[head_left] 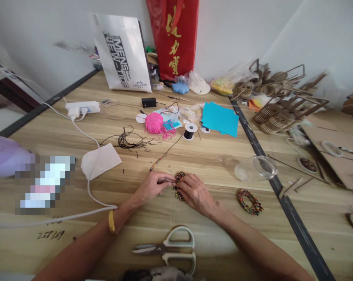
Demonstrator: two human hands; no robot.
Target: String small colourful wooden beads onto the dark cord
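Observation:
A loop of dark, multicoloured beads (180, 195) lies under my right hand (195, 192), whose fingers are closed over its right side. My left hand (157, 186) pinches at the left edge of the loop, thumb and fingers pressed together on what looks like a thin dark cord. Beyond my left hand, a short row of coloured beads (155, 164) is threaded on black cord that runs back to a white spool of black cord (189, 132). Scissors with white handles (164, 248) rest near my body, blades pointing left.
A coiled bead bracelet (249, 201) and a clear plastic cup on its side (255, 168) lie to the right. Farther back are pink yarn (154, 123), blue sheets (220, 119) and black cord pieces (129, 139). A white cable (90, 187) crosses the left side.

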